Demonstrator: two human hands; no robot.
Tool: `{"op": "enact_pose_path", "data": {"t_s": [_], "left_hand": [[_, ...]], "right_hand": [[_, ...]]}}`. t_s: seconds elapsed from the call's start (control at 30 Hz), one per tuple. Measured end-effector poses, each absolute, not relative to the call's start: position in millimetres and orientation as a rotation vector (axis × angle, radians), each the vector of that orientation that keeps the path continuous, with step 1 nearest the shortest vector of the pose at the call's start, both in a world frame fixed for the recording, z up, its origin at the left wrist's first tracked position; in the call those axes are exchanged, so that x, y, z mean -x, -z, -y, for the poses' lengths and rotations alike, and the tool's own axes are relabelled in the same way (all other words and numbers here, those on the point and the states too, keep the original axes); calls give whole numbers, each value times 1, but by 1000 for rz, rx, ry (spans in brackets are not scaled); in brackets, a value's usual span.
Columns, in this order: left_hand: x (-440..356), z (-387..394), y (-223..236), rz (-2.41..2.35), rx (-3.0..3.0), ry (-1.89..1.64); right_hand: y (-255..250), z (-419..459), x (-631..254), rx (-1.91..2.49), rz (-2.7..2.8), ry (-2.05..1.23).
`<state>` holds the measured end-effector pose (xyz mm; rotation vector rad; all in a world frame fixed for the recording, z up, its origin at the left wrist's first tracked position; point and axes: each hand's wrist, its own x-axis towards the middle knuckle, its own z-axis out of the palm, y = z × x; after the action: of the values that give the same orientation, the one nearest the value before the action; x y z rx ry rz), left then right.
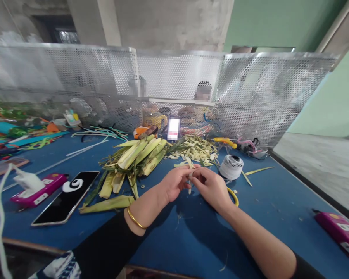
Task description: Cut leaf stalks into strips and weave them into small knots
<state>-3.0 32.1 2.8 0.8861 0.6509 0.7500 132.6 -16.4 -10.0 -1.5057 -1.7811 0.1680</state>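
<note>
Above the blue table, my left hand point(174, 181) and my right hand point(209, 186) meet fingertip to fingertip. Between them is a pale strip of husk point(190, 175), pinched by both hands, with one end hanging below the fingers and more pale pieces sticking up above. A spool of white thread point(231, 167) stands just beyond my right hand. Partly hidden behind that wrist lies a yellow ring point(234, 197). To the left of my left hand is a pile of green-yellow corn husks point(142, 155). Cut husk scraps point(196, 149) are heaped behind both hands.
A phone point(66, 197) and a magenta power strip point(40, 190) with a white plug lie at left. Another magenta power strip point(339, 232) is at the right edge. A yellow-handled tool point(225, 142) lies near the perforated metal screen point(174, 73). Colourful strips point(37, 140) cover the far left.
</note>
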Motion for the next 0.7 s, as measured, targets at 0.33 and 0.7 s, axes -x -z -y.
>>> {"op": "enact_pose_path", "data": {"t_s": [0.33,0.7], "left_hand": [[-2,-27,2,-702,-939,-830],[-2,-23,0,-827,-1217,-931]], "right_hand": [[18,13,-129,1592,1711,-198],[13,16,-128,1542,1728,-351]]}}
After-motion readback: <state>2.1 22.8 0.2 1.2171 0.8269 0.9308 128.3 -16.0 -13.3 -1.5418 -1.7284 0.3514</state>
